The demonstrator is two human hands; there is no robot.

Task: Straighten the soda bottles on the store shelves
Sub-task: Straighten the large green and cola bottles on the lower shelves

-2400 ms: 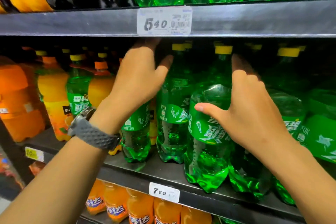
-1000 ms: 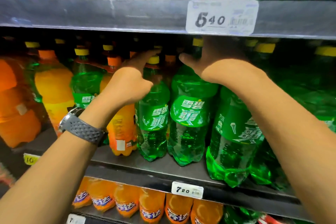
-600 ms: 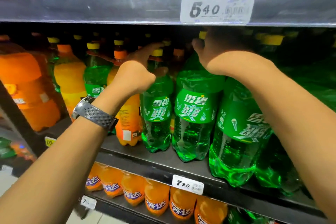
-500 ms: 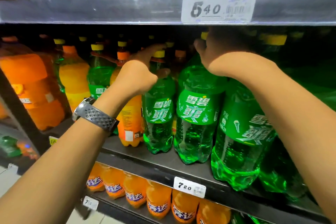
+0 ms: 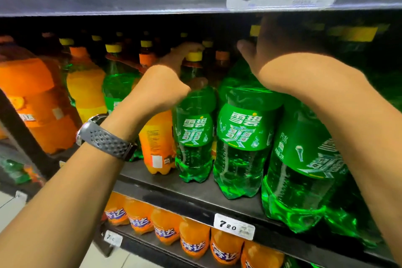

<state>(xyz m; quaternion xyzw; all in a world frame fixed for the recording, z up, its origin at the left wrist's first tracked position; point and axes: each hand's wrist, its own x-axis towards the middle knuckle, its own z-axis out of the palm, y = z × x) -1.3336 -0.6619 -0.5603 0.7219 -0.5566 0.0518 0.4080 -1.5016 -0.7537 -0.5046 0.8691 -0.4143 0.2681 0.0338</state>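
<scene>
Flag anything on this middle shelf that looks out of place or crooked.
One orange bottle stands in the front row beside the small green bottle the left hand grips, back label facing out. The big green bottle at right shows its label turned sideways.

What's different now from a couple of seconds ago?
The right hand moved left from the big green bottle to the top of the middle green bottle; the left hand closed round the neck of the small green bottle. Those two turned, labels now facing front. The orange bottles stayed put.
</scene>
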